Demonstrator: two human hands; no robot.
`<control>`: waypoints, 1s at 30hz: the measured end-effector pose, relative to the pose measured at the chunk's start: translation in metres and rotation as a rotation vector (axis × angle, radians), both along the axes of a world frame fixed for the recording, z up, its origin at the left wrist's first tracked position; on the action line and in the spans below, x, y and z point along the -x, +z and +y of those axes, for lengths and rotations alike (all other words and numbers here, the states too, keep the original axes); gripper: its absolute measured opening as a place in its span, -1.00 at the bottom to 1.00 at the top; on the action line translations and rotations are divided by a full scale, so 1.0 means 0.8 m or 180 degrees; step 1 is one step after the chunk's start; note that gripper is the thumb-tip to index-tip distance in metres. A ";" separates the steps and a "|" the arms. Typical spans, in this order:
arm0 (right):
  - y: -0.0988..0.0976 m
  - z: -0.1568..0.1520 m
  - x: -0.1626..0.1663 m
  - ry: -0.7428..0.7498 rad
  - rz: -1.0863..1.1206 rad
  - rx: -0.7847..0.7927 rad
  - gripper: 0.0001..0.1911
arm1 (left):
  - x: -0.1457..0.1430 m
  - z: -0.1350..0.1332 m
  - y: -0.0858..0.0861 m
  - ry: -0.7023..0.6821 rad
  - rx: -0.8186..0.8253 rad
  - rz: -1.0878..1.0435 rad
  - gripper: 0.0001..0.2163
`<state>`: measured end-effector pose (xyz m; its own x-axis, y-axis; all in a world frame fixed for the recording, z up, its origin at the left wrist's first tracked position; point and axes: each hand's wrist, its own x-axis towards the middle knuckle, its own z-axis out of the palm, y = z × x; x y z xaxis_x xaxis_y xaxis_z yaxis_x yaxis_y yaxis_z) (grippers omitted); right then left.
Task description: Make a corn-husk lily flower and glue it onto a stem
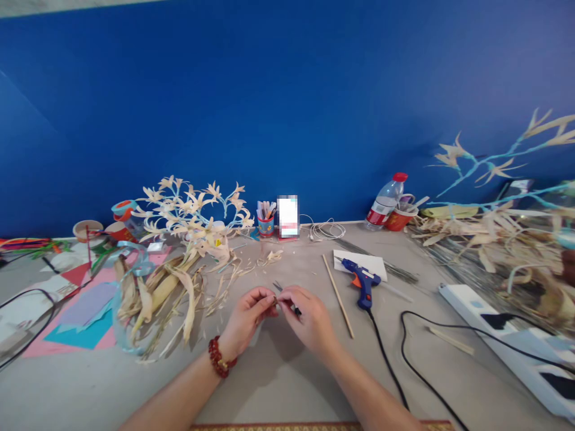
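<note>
Wall (pixel 287 108): one, smooth, blue.
Tabletop (pixel 197 392): one, matte grey.
Grip: two; left hand (pixel 255 310) and right hand (pixel 309 316) meet, fingertips pinched together on one tiny brownish piece (pixel 275 300) above the tabletop, its material unclear.
Bracelet (pixel 220 358): one, round red beads.
Glue gun (pixel 365 287): one, blue plastic.
Stick (pixel 338 296): one, straight, wooden.
Bottle (pixel 386 202): one, clear plastic, red-capped.

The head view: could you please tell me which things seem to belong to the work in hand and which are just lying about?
Probably in the work:
small piece, between left hand and right hand
scissors, apparently
husks, possibly

Seemingly just lying about:
glue gun
stick
bottle
lit screen
power strip
</note>
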<state>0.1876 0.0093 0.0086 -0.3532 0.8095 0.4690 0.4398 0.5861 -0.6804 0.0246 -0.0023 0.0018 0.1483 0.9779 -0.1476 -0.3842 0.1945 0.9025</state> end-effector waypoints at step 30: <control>0.001 0.004 0.004 0.0541 0.1691 0.1943 -0.78 | 0.000 -0.004 0.011 -0.0240 -0.0079 0.0961 -0.72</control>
